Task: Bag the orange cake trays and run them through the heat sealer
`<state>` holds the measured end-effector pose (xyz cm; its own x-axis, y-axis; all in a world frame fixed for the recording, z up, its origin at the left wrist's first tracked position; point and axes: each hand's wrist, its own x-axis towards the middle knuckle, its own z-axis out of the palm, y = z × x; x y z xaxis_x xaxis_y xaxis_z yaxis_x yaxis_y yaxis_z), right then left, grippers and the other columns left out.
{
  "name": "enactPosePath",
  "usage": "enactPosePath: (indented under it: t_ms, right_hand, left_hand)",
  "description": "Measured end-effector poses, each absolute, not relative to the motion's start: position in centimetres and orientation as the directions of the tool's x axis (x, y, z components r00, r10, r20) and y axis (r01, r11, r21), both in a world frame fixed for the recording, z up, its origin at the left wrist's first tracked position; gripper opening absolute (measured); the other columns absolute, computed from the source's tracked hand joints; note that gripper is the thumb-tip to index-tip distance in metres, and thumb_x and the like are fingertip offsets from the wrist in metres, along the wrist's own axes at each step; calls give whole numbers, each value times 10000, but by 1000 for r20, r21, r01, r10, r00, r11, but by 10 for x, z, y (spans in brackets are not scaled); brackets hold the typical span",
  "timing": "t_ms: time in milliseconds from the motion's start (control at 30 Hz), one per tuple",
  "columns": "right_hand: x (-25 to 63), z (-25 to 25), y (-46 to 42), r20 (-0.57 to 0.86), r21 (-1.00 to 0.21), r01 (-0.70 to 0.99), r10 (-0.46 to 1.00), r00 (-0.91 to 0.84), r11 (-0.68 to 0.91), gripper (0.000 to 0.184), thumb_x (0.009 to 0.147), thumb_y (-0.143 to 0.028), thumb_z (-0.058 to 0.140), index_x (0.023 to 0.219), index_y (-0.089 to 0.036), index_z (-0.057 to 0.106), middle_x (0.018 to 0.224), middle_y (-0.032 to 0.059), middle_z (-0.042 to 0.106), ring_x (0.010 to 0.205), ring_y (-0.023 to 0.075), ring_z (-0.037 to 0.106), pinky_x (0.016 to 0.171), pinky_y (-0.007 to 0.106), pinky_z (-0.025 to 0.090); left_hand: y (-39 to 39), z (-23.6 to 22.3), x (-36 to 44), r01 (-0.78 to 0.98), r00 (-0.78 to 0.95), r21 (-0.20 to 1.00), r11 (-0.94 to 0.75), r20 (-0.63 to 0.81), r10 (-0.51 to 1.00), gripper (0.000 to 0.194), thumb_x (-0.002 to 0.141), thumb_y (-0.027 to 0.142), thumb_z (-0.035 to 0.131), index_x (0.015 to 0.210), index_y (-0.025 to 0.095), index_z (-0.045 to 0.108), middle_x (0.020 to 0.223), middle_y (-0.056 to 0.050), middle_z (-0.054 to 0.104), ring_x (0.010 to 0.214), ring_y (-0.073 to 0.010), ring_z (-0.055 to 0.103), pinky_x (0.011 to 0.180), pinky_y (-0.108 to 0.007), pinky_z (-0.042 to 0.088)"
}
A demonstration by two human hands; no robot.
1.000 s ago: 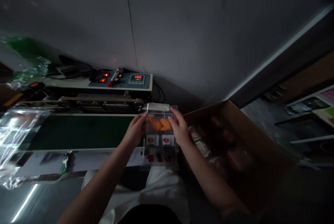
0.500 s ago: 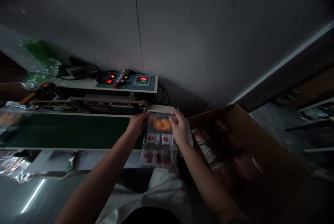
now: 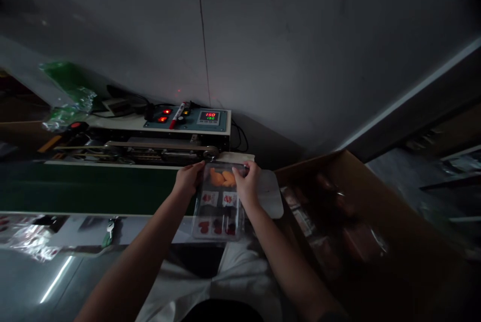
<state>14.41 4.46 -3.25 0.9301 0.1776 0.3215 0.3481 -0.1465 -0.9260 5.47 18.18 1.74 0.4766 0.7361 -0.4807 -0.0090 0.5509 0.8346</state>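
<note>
A clear plastic pack (image 3: 220,214) hangs between my hands at the right end of a green conveyor belt (image 3: 112,189). Inside it are orange pieces at the top, two small printed sachets in the middle and dark red pieces at the bottom. My left hand (image 3: 188,178) pinches the pack's upper left corner. With thumb and fingers, my right hand (image 3: 247,182) grips its upper right edge. The pack's top edge lies close to the roller end of a belt sealing machine (image 3: 161,146).
The machine's panel (image 3: 221,120) shows a lit display, with a red-and-white marker (image 3: 177,115) lying on it. At right stands a cardboard box (image 3: 379,202) holding several packs. A rounded pale plate (image 3: 271,194) sits beside my right hand. Keys (image 3: 109,229) hang below the belt.
Both hands have shifted the pack left over the belt's end, uncovering more of the pale plate. A pack at the belt's far left has gone out of view.
</note>
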Motion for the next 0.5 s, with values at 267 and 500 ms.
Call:
enactPosePath:
  t_ms: [267, 500]
  right_hand:
    - [130, -26, 66, 332, -921, 363, 201, 922, -143, 233, 793, -303, 662, 935, -212, 502, 1000, 86, 527, 943, 232, 524, 901, 405, 474]
    - [103, -22, 83, 349, -921, 379, 240, 906, -90, 267, 831, -386, 647, 961, -204, 502, 1047, 105, 524, 837, 189, 545, 802, 366, 540]
  left_hand:
    - [201, 18, 36, -29, 470, 854, 519, -447, 761, 173, 612, 173, 793, 704, 115, 658, 581, -14, 655, 456, -107, 590, 425, -185, 429]
    - [221, 26, 10, -16, 360, 897, 442, -407, 839, 183, 685, 225, 772, 655, 127, 620, 484, 38, 558, 367, -64, 472, 349, -164, 313]
